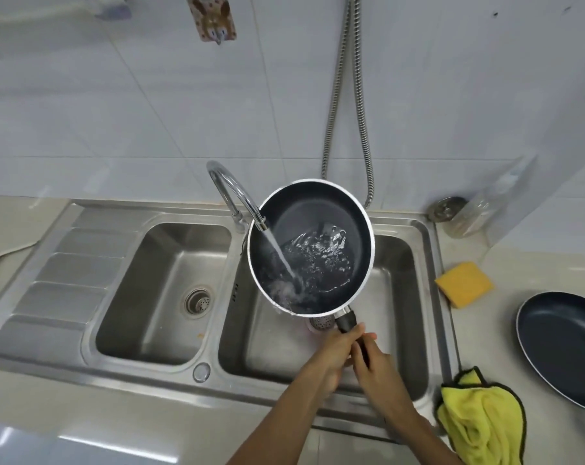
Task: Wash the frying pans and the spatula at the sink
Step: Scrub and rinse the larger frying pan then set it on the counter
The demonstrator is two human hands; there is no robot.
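The left hand [334, 352] and the right hand [375, 367] are both curling their fingers round the black handle [346, 322]. They are holding the pan [304, 209] over the right basin [401, 263] of the sink, with the handle pointing to 6 o'clock. Water [281, 253] is pouring from the tap [230, 189], which is at 10 o'clock of the pan, and pooling inside.

The pool is adding weight and the handle is probably getting wet, so the pan could twist in the grip and knock the basin. The stream is landing near the rim at 7 o'clock, so spray is likely heading towards the person.

On the worktop [479, 340], a yellow cloth [479, 421] is lying at 4 o'clock, a 2nd pan [559, 344] at 3 o'clock and a sponge [464, 283] at 2 o'clock. A hose [348, 95] is hanging at 12 o'clock. The spout is crowding the rim, limiting any swing leftward. No spatula is showing.
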